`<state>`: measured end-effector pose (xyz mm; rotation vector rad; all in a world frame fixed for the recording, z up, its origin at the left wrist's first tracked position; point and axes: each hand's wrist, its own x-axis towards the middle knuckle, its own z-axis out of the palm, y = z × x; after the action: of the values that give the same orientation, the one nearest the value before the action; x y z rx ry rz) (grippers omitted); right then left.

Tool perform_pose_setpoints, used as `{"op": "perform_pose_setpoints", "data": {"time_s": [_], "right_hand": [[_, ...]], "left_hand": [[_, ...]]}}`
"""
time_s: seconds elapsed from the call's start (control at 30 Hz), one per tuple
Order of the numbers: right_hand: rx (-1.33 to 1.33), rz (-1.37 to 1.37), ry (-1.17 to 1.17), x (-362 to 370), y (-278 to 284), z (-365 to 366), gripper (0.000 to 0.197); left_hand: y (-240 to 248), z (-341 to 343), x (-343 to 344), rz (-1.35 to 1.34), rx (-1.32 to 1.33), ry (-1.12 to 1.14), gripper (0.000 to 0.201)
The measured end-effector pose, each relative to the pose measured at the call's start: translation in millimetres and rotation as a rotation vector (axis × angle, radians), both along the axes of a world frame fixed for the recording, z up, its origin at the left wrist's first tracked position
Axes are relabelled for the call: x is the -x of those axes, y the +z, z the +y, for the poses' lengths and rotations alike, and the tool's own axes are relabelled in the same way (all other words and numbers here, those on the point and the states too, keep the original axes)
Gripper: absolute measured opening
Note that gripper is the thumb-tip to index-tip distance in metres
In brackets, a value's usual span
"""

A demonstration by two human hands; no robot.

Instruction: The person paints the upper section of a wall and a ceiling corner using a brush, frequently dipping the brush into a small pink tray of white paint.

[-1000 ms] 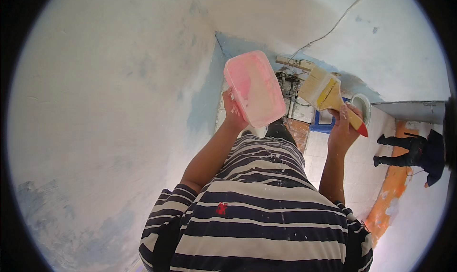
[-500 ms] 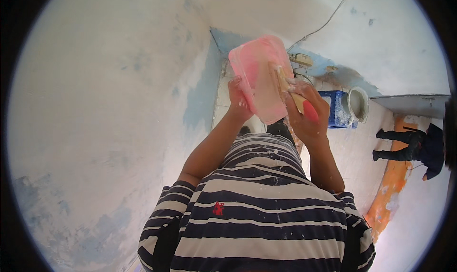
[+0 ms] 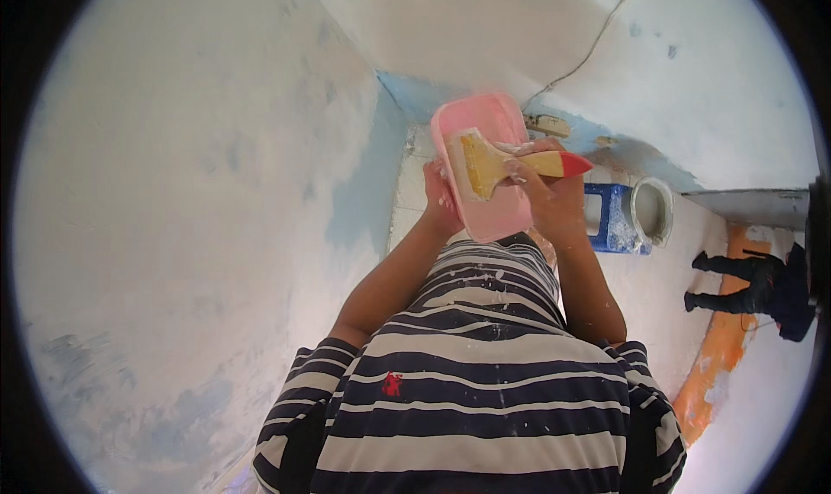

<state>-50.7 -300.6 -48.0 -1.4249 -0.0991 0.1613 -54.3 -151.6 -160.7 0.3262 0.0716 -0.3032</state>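
Note:
My left hand [image 3: 443, 198] grips the side of a pink plastic tub [image 3: 502, 224], a shallow rectangular container with rounded corners and a pale, wet-looking coating inside. It is held up in front of my waist. In my right hand [image 3: 554, 195] is a wide flat paintbrush [image 3: 489, 167] with a yellow handle and a red tip, my fingers wrapped round the handle. The brush head lies across the tub, its pale, coated edge turned toward my left hand. I cannot tell whether that edge touches the tub's inside. White smears mark my fingers.
A blue plastic stool [image 3: 616, 221] stands to the right, with a pale-crusted bucket [image 3: 651, 211] beside it. Patchy white and blue walls [image 3: 199, 191] close in at left and ahead. A cable [image 3: 593, 48] runs along the wall to a box [image 3: 550, 125]. Another person [image 3: 762, 282] stands far right.
The brush has swung from steep to nearly level, its head now over the middle of the tub and its red tip pointing right. The tub has come slightly lower.

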Motion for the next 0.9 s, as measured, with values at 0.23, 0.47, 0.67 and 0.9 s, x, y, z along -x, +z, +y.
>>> {"op": "perform_pose_setpoints", "data": {"time_s": [0.23,0.47,0.67,0.9], "right_hand": [[-0.330,-0.008,-0.106,-35.1,2.1,-39.6,0.018],[-0.634,0.121,-0.078,-84.2,13.5,-123.3,0.015],[-0.790,0.148,-0.206,-106.8,9.6,-159.5,0.020],[-0.727,0.055,-0.545,-149.8,20.9,-141.1,0.025]], "left_hand": [[-0.7,-0.2,-7.1,-0.026,0.196,-0.011,0.069],[35.1,-56.9,-25.3,0.215,-0.043,0.225,0.054],[33.4,-86.4,-67.8,0.206,-0.049,0.203,0.054],[26.9,-79.2,-99.6,0.181,-0.070,0.154,0.058]]}}
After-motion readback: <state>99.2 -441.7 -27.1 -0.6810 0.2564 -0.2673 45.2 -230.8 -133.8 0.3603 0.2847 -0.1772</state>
